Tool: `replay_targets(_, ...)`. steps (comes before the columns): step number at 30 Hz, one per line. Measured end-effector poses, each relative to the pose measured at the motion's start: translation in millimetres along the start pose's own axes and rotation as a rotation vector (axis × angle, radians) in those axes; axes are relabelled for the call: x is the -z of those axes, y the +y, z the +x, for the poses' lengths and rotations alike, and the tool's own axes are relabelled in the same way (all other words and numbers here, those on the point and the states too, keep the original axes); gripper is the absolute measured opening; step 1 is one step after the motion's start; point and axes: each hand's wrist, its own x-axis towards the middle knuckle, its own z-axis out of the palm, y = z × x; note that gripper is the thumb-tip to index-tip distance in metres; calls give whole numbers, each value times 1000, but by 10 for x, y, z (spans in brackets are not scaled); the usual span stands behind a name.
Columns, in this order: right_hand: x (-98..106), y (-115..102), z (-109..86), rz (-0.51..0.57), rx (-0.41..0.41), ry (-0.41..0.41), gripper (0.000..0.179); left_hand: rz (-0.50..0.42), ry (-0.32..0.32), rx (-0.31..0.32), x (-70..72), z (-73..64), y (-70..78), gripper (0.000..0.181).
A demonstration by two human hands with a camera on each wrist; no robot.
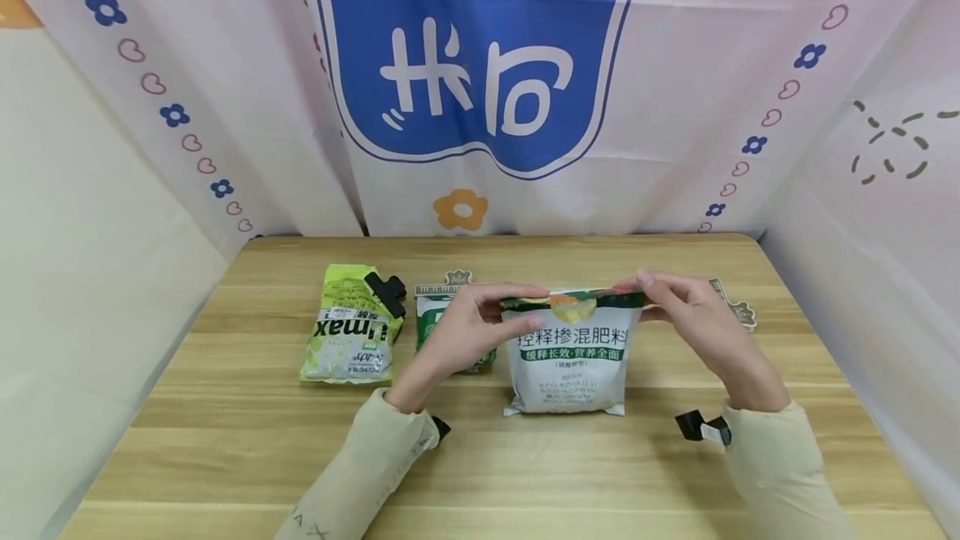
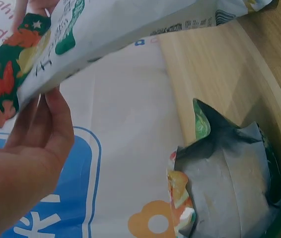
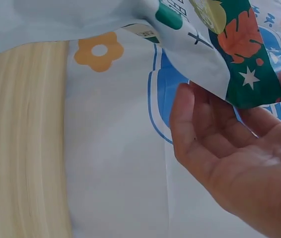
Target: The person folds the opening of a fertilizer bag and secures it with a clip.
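A white fertilizer bag [image 1: 570, 357] with a green top edge stands near the middle of the wooden table [image 1: 525, 473], its base on the boards and its top held up by both hands. The left hand [image 1: 468, 332] pinches the bag's top left corner between thumb and fingertips; the left wrist view shows the fingers [image 2: 56, 124] close together just behind the green strip. The right hand [image 1: 693, 319] pinches the top right corner, with its fingers [image 3: 195, 129] lightly curled under the green edge.

Just behind the left hand lies a smaller green and white bag [image 1: 438, 319], partly hidden. Farther left lies a lime green pouch [image 1: 348, 327] with a black clip [image 1: 386, 292] on its top corner. A patterned cloth backdrop [image 1: 480, 65] hangs behind the table.
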Motion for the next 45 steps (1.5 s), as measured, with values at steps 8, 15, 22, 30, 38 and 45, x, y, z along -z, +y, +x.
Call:
replay_targets(8,8,6,-40,38,-22,-22,35,1,-11,-6,-11,-30,26,27)
replay_targets(15,-7,7,-52,-28,-34,0,32,77,28,23,-72,-35,59,21)
replay_targets(22,-4,-20,-69,-23,-12,-4,24,109,88,35,-131,-46,73,19)
replay_targets(30,-1,3,-70,14,47,-16,14,78,148,-19,-176,-46,35,33)
replay_targets(38,6,41,-67,7,99,-26,13,-10,167,55,-248,-61,-52,29)
replay_targets(45,5,42,-74,18,129,-42,16,-73,160,110,-311,-72,-124,25)
